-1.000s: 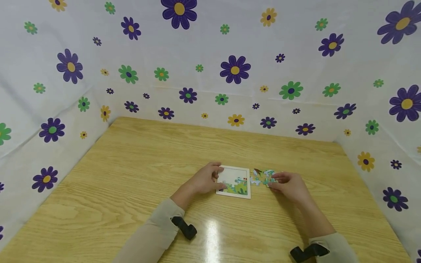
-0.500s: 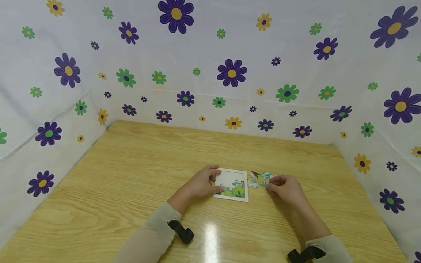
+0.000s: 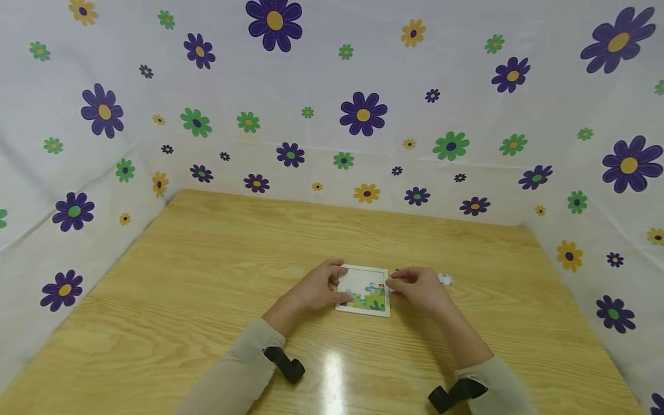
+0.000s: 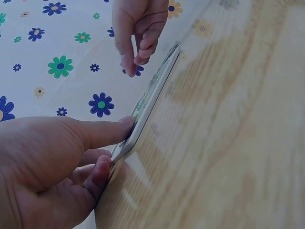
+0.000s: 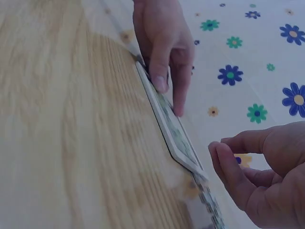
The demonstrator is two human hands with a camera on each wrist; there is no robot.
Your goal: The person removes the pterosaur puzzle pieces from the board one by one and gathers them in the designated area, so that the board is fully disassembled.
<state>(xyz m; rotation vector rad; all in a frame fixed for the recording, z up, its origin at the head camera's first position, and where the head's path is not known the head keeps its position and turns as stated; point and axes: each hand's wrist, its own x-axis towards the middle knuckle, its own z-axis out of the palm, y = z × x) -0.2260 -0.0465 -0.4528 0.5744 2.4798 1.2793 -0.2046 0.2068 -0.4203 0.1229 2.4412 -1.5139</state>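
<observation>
A square jigsaw puzzle tray (image 3: 363, 312) with a pale frame lies on the wooden table, its lower part filled with green pieces. My left hand (image 3: 319, 286) grips the tray's left edge, and in the left wrist view its thumb (image 4: 107, 132) lies over the frame with fingers curled at the side. My right hand (image 3: 420, 288) is at the tray's right edge, raised over loose puzzle pieces (image 5: 209, 205). Its thumb and index fingertips (image 5: 219, 148) come together; I cannot tell whether a piece is between them. From the head, this hand hides most of the loose pieces.
One light puzzle piece (image 3: 444, 279) lies to the right of the right hand. The wooden table (image 3: 233, 242) runs back to a white cloth wall (image 3: 311, 75) with printed flowers, which also encloses both sides.
My right hand has moved left from among the loose pieces to the tray's right edge, uncovering one piece to its right. My left hand keeps its grip on the tray.
</observation>
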